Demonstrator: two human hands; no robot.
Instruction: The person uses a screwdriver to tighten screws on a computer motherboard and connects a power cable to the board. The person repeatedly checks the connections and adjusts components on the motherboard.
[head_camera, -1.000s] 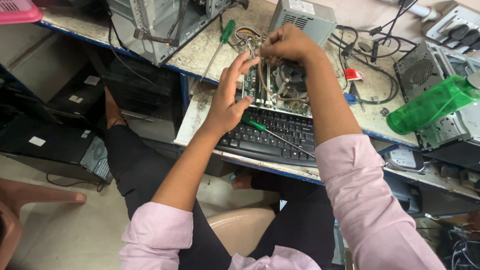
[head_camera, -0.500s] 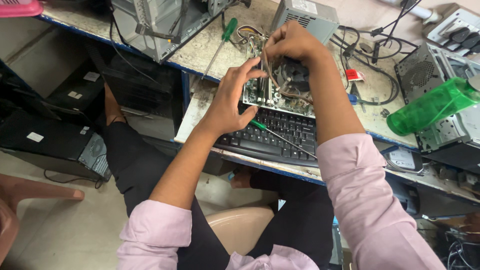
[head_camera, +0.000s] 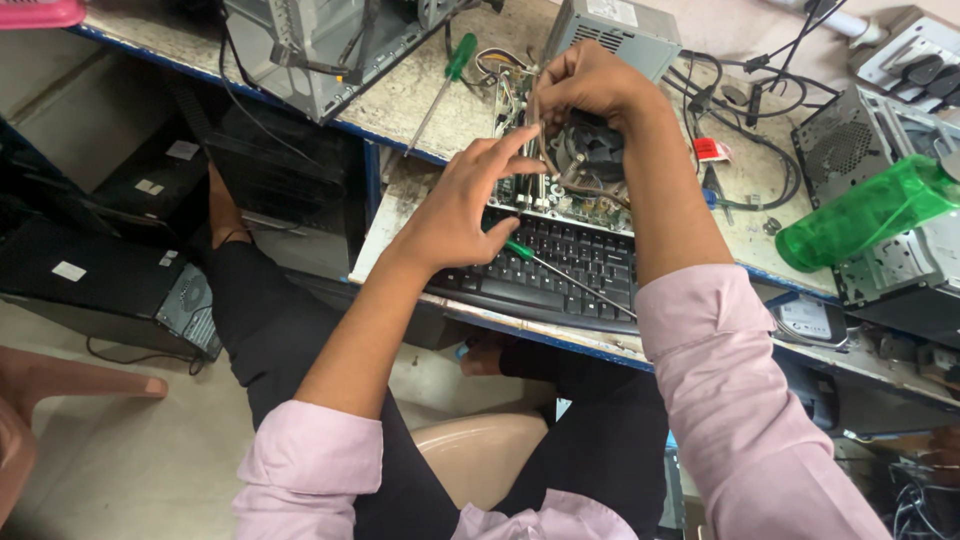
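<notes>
A green computer mainboard (head_camera: 565, 195) with a black cooling fan (head_camera: 590, 150) lies on the workbench, just behind a black keyboard (head_camera: 560, 270). My left hand (head_camera: 460, 200) rests on the board's near left edge with fingers spread and the forefinger stretched over the board. My right hand (head_camera: 580, 85) is closed above the board, pinching a thin brown cable (head_camera: 550, 165) that hangs down to it. A green-handled screwdriver (head_camera: 560, 268) lies across the keyboard, partly under my left hand.
A second green-handled screwdriver (head_camera: 440, 85) lies on the bench beside an open grey computer case (head_camera: 310, 50). A grey power supply (head_camera: 625, 30) stands behind the board. A green plastic bottle (head_camera: 860, 210), another case (head_camera: 880, 170) and tangled black cables (head_camera: 740, 130) are at the right.
My left hand has slid a little further onto the board, its fingers spreading. My right hand stays on the cable above the board.
</notes>
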